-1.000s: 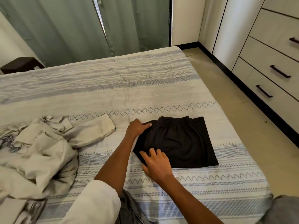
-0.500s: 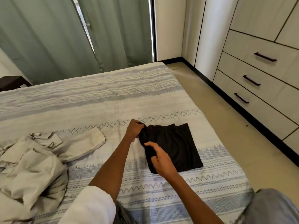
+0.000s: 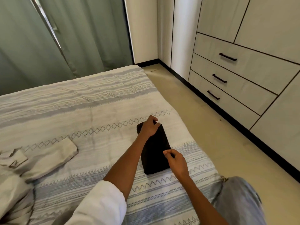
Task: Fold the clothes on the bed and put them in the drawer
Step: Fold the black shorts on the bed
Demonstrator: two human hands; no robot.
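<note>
The black garment (image 3: 155,153) lies folded narrow near the bed (image 3: 97,101) edge. Left hand (image 3: 148,127) grips its far end; right hand (image 3: 176,161) pinches its near edge. Left of it, beige clothes (image 3: 40,159) lie unfolded. The drawers (image 3: 235,78) look closed.

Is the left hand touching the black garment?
Touching: the head view shows the left hand gripping the far end of the black garment.

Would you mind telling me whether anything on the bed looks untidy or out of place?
Only the beige garment, lying crumpled and unfolded at the left of the bed. The black garment is folded narrow and lies flat.
</note>
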